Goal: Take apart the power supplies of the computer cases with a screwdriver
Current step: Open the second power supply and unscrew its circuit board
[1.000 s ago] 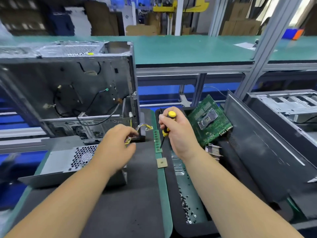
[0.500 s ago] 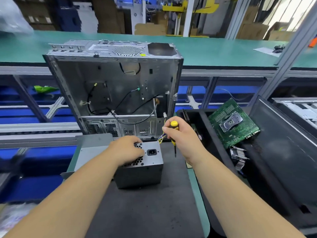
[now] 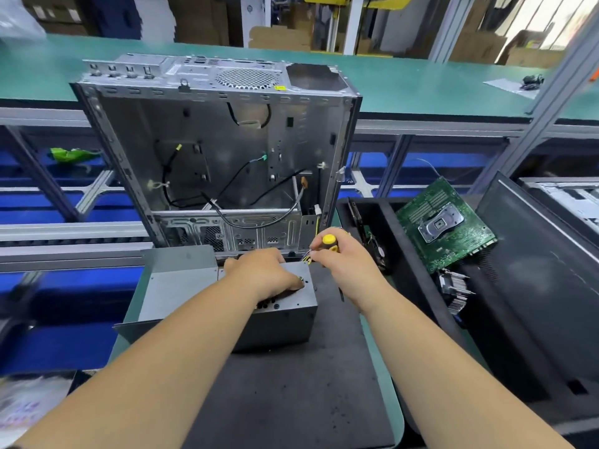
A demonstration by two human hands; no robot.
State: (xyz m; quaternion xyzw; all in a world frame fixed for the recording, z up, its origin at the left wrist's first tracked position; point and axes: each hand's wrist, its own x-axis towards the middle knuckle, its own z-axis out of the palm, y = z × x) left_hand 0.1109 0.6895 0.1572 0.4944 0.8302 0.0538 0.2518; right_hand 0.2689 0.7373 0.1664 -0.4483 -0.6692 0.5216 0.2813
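A grey metal power supply stands on the black mat in front of me. My left hand lies over its top, fingers curled around the far edge. My right hand grips a screwdriver with a yellow and black handle; its shaft points down beside the supply's right side. Coloured wires stick out between the two hands. Behind them stands an open, stripped computer case with loose black cables inside.
A grey sheet-metal panel lies left of the power supply. A black bin on the right holds a green motherboard and a heatsink. A dark case panel leans further right. A green conveyor runs behind.
The view has swung left, so the open case now stands in the middle. My left hand has turned the power supply upright on the mat. My right hand kept the screwdriver close beside it.
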